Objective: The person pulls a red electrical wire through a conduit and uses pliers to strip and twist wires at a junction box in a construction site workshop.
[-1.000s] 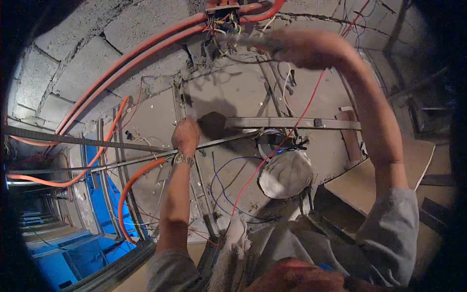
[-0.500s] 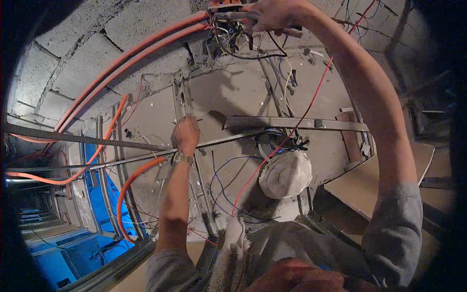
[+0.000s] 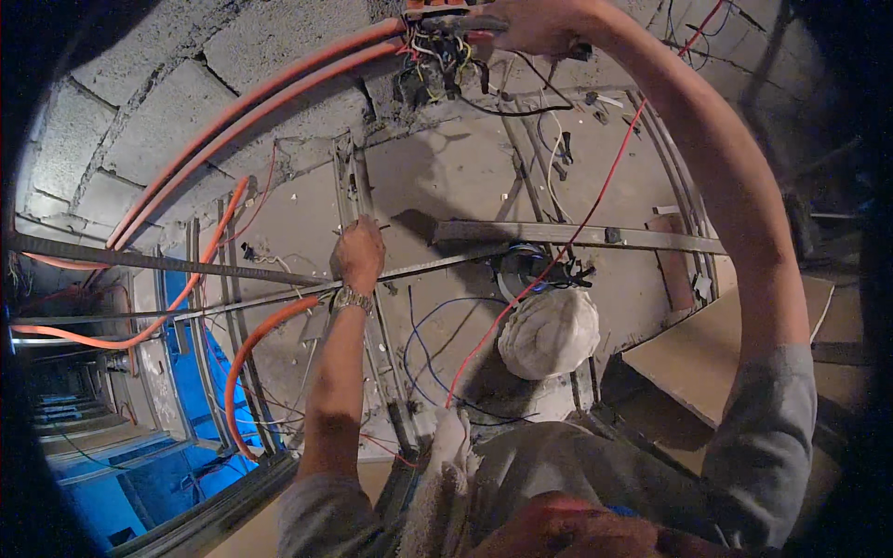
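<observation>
Head view | left hand (image 3: 358, 253) fingers clasp metal rail (image 3: 367, 307) | right hand (image 3: 535, 20) fingers pinch wire bundle (image 3: 442, 56) (orange conduits (image 3: 251, 112) beside)

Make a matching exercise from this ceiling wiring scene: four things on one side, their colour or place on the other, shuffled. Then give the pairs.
1. left hand
2. right hand
3. conduit pipes
4. cloth bundle

A. orange
B. gripping a metal ceiling rail
C. white
D. at the wire cluster in the wall opening

Pairs: 1-B, 2-D, 3-A, 4-C
</observation>
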A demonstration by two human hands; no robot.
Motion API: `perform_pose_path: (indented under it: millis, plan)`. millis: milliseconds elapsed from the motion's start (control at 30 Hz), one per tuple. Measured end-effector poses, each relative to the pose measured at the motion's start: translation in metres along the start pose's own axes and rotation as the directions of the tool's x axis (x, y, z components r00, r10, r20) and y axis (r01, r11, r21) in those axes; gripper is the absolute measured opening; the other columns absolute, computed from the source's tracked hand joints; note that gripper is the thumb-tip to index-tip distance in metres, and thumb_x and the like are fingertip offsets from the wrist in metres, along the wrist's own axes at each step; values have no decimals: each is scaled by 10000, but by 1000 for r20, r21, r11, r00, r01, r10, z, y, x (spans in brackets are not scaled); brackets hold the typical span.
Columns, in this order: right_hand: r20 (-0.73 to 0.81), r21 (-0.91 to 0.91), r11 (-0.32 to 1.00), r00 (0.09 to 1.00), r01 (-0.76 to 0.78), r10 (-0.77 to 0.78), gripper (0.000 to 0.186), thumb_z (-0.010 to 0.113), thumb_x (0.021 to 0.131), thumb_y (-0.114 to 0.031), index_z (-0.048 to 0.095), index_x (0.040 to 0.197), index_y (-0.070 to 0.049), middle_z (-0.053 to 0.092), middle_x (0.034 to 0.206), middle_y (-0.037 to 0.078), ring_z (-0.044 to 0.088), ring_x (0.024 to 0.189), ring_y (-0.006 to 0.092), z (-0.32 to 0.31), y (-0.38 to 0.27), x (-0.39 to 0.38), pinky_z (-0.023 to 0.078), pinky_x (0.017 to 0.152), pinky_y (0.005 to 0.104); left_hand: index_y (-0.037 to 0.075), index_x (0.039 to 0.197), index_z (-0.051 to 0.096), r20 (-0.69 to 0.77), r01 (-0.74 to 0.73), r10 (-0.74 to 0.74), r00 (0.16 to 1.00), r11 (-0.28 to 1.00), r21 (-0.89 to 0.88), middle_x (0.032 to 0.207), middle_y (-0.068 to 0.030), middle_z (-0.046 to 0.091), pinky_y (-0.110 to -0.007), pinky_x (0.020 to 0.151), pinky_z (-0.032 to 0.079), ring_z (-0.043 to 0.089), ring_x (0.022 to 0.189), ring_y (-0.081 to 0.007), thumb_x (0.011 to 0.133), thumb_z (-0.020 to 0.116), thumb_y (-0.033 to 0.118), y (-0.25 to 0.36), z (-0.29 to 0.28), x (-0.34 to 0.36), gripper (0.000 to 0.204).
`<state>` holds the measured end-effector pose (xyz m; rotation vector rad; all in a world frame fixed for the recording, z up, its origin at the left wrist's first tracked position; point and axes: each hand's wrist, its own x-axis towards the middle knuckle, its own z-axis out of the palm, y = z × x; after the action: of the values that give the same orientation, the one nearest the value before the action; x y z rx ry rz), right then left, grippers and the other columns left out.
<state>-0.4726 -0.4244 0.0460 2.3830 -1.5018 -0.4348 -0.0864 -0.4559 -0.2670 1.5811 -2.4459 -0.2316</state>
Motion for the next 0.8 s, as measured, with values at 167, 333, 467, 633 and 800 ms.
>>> perform_pose_path:
  millis: [167,333,467,633,800]
  plan:
    - [-64,-4,989,987,-148,147,458,486,958,-129,490,1401,-14,647,1227,227,687,991,368,-3,-35,13,564,836,479,-1,931,678,-48,40,-39,998,999,22,867,-241,713,-511,723,585,713,831,-431,992,573,197,17,-15,-4,232]
    - [-2,491,808,927,-325,374,464,483,828,17,550,1287,29,685,1015,333,701,929,461,-2,-73,-13,552,766,562,16,1003,669,1,57,-57,998,998,29,898,-251,718,-552,700,582,705,807,-474,1021,549,290,8,-6,-1,299]
    - [113,599,646,849,-473,517,424,465,861,4,538,1279,17,690,969,318,701,927,449,3,-97,-32,545,772,573,12,1013,667,-80,-33,37,996,998,48,873,-243,711,-548,696,579,703,809,-459,1015,554,273,-9,12,2,285]
    - [-54,552,712,834,-433,549,380,534,911,-31,488,1288,-14,669,956,276,686,849,450,3,-168,-86,546,738,560,20,1034,667,-24,-50,51,998,998,27,878,-240,702,-549,701,571,696,826,-451,1011,561,275,-7,7,-1,277]
    - [-59,510,727,825,-459,562,378,534,918,-20,463,1289,0,616,947,296,656,831,475,-26,-186,-115,531,734,559,18,1005,709,-99,-12,12,995,1000,-4,888,-229,716,-528,736,570,707,826,-426,966,597,230,2,3,-2,242]
